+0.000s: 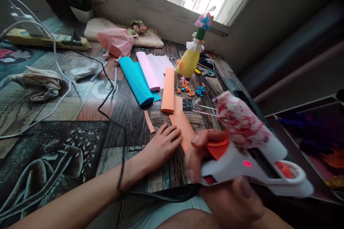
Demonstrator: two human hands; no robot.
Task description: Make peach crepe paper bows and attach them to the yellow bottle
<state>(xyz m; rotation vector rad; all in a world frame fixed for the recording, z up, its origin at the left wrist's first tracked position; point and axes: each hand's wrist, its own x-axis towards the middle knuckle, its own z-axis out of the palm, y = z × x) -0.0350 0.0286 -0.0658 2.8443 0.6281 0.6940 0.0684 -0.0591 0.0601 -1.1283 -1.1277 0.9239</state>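
Observation:
My right hand (196, 157) is wrapped around the handle of a white glue gun (225, 175) with an orange trigger and a lit red light. Red-and-white patterned material covers its front part, and two thin metal prongs point left over the table. My left hand (163, 143) lies flat on the tabletop, fingers stretched. Its fingertips rest at the edge of an orange crepe paper strip (183, 127). Just beyond stands a roll of orange crepe paper (168, 91). A small peach paper strip (149, 121) lies left of the fingers.
Blue (137, 82) and pink (148, 71) paper rolls lie farther back. Behind small paper flowers (189, 89) stands a yellow-dressed doll (190, 61). A pink-skirted doll (115, 41) leans on a folded cloth. The black cord (124, 150) crosses my left forearm toward a power strip (61, 41).

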